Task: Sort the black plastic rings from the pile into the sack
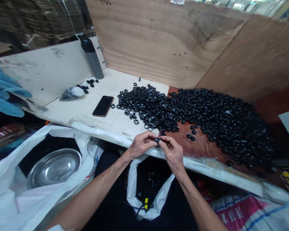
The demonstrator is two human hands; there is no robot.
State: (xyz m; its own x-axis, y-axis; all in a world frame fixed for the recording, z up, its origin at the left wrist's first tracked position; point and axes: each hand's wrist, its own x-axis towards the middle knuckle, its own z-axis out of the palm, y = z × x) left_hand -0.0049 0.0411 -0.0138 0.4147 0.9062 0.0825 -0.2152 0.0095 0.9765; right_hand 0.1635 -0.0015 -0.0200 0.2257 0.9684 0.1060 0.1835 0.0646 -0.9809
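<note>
Over the front edge of the table, my left hand (142,144) and my right hand (172,151) meet with thumbs and fingertips pinched on a small black plastic piece (157,140). Fingers cover part of it, so its full shape is hidden. Just beyond my hands lies a heap of black plastic rings (146,104) on the pale tabletop. It runs into a bigger heap of small black plastic pieces (227,120) on the reddish-brown surface to the right. Below my hands, an open white sack (133,186) holds more black pieces.
A phone (103,106) lies left of the rings, with a grey bottle (93,61) behind it. A small plastic bag (72,93) sits nearby. Wooden boards (154,38) wall the back. At lower left, a white sack (4,179) holds a metal bowl (55,166).
</note>
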